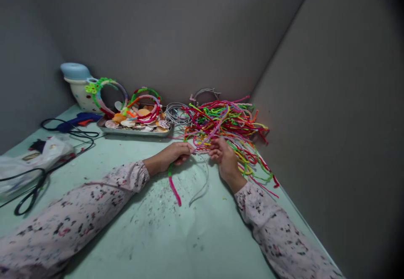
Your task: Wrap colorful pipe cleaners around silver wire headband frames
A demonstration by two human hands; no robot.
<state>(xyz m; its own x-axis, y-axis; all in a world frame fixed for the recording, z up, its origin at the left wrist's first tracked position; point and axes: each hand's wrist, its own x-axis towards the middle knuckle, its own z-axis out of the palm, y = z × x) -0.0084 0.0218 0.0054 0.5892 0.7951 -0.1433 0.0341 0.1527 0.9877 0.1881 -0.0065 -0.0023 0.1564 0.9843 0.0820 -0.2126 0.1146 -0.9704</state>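
Note:
My left hand (175, 155) is closed in a pinch on a thin grey wire (206, 174) whose free end curves down towards the table. From under the same hand hangs a green and pink pipe cleaner (174, 190). A purple pipe cleaner (217, 127) runs from the left fingertips up and to the right, over the colourful pile. Just right of the wire is my right hand (224, 159), its fingers loosely curved and apart, close beside the purple strand. Nothing shows gripped between them.
A heap of pipe cleaners (236, 119) lies against the wall. Beside it are coiled wire (178, 112) and a metal tray (135, 134) of shells with wrapped hoops (110, 83). At left are a blue glue gun (74, 122), black cable (41, 178), plastic bag (53, 150) and blue-lidded container (77, 83).

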